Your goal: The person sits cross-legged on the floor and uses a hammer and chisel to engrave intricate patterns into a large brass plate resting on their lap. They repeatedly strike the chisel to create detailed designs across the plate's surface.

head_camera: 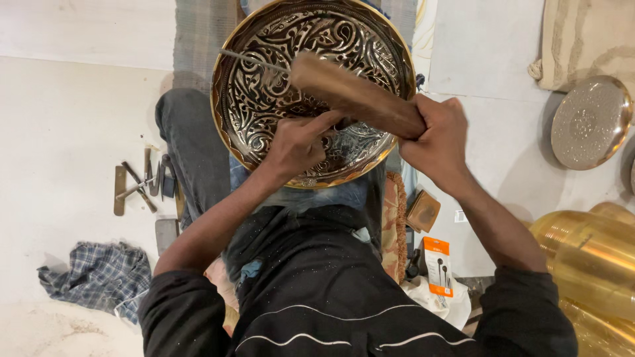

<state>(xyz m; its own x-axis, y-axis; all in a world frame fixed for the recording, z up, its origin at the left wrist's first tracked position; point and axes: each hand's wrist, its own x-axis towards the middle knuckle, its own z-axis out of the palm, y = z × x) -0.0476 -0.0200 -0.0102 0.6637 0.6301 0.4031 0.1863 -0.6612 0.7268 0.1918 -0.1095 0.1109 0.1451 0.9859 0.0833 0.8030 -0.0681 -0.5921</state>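
loose chisels (139, 185) and a checked rag (99, 274) lie on the floor at left. his left hand (297, 142) pinches a thin punch, mostly hidden, against the engraved brass tray (264, 99) propped on his lap. his right hand (436, 135) is clenched round a wooden mallet (354, 96), blurred. a skewed blow could likely skid the punch, scarring the pattern or hitting fingers.

A pale floor (59, 132) carries scattered metal tools (142, 185), a checked cloth (99, 274), a round silver dish (591, 122) and brass vessels (589, 258).
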